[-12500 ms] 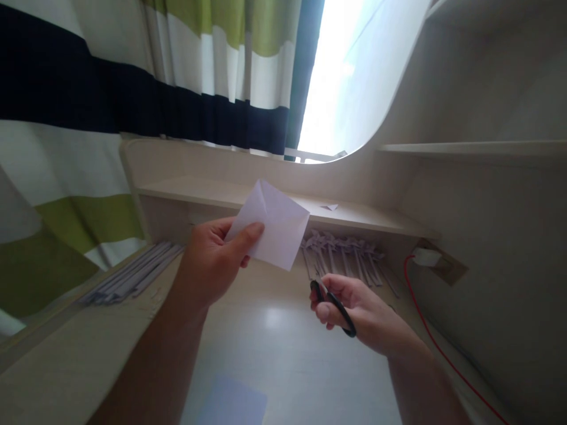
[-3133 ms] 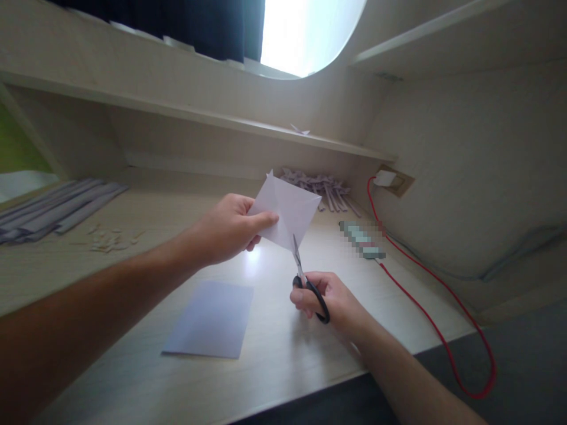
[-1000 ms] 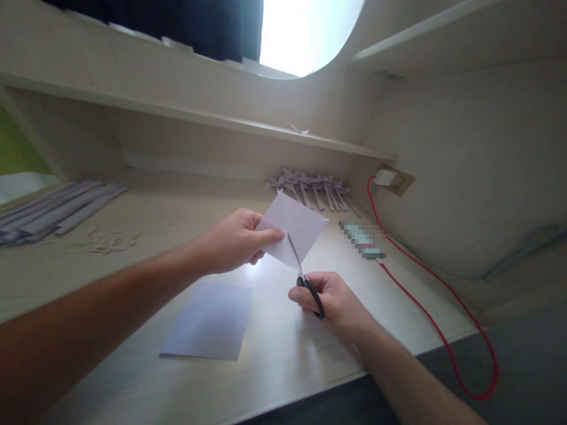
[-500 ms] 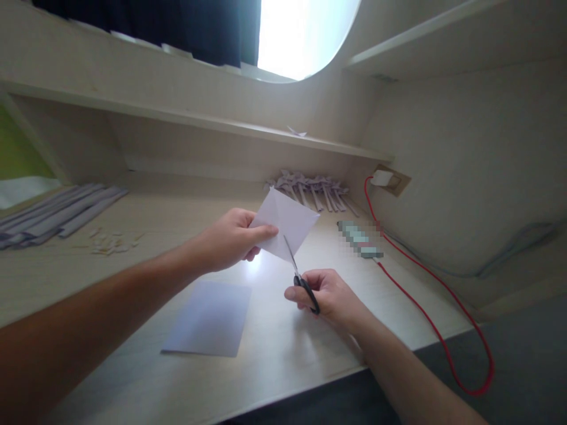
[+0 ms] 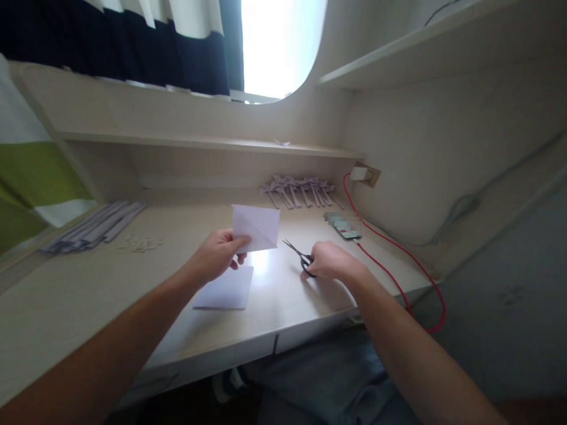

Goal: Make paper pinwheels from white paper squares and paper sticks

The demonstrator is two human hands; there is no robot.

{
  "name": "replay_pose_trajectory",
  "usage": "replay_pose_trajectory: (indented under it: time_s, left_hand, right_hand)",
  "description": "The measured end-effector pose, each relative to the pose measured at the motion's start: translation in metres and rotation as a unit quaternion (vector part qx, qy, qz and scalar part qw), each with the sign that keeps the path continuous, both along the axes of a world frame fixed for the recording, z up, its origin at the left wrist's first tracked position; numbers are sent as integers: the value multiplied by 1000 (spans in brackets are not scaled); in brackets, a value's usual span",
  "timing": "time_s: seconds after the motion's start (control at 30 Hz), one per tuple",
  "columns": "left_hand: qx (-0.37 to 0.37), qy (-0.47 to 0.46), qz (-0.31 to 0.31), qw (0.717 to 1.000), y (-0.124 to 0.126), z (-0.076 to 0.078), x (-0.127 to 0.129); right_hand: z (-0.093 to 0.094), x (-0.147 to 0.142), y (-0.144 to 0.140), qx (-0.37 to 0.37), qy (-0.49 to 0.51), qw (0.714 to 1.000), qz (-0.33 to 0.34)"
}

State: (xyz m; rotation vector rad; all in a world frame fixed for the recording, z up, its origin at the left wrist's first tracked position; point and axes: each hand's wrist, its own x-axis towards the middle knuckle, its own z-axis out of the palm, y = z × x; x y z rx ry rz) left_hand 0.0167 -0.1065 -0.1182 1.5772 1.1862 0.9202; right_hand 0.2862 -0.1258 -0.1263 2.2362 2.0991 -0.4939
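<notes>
White creased paper square (image 5: 256, 228) is pinched upright above the desk (image 5: 88, 295) by the left hand (image 5: 217, 257), while the right hand (image 5: 330, 261), just beside it, grips black-handled scissors (image 5: 300, 256) low, blades slightly parted and clear of the paper, apparently between cuts.

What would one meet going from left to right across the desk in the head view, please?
Paper strips → small scraps → flat sheet → folded paper in left hand → scissors in right hand → red cable.
</notes>
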Motion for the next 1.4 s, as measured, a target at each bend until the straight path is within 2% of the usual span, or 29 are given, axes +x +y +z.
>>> replay_pose_trajectory:
  time_s: [0.13,0.27,0.4,0.6,0.73,0.83,0.93,1.0,1.1,1.2,1.27,1.33,1.4]
  left_hand:
    - [6,-10,-6,1000,-18,-2,4]
    - [-7,-28,-19,999,-28,-7,4]
    - [-22,-49,-25,998,-32,-12,3]
    - [-36,-61,-27,997,-35,-16,9]
    - [-32,-59,-23,997,-41,-13,15]
    - [-22,-51,-20,998,-49,-12,21]
    - [-15,-39,-29,999,-55,-14,28]
    - [-9,-31,-37,999,-56,-16,32]
    - [12,-13,-33,999,-50,-16,32]
    - [62,0,-2,998,-34,-8,24]
    - [106,8,11,994,-20,4,17]
    - [132,20,-14,991,-5,19,13]
    - [127,39,-73,988,8,36,13]
  right_hand:
    - [-3,-9,0,-17,-15,1000,1]
    - [-8,-14,-6,-17,14,999,24]
    - [-13,-10,-13,-4,70,997,45]
    - [-22,5,-11,10,197,980,39]
    - [-13,9,-23,79,327,941,28]
    - [-8,-2,-40,149,442,884,22]
    - [-10,-22,-50,178,526,831,22]
    - [-14,-31,-46,191,553,811,8]
    - [-15,-35,-33,194,568,800,4]
    - [-10,-30,-18,179,568,803,31]
    - [-3,-26,-10,166,562,808,60]
    - [6,-23,-2,153,558,811,91]
    - [19,-20,4,141,556,811,119]
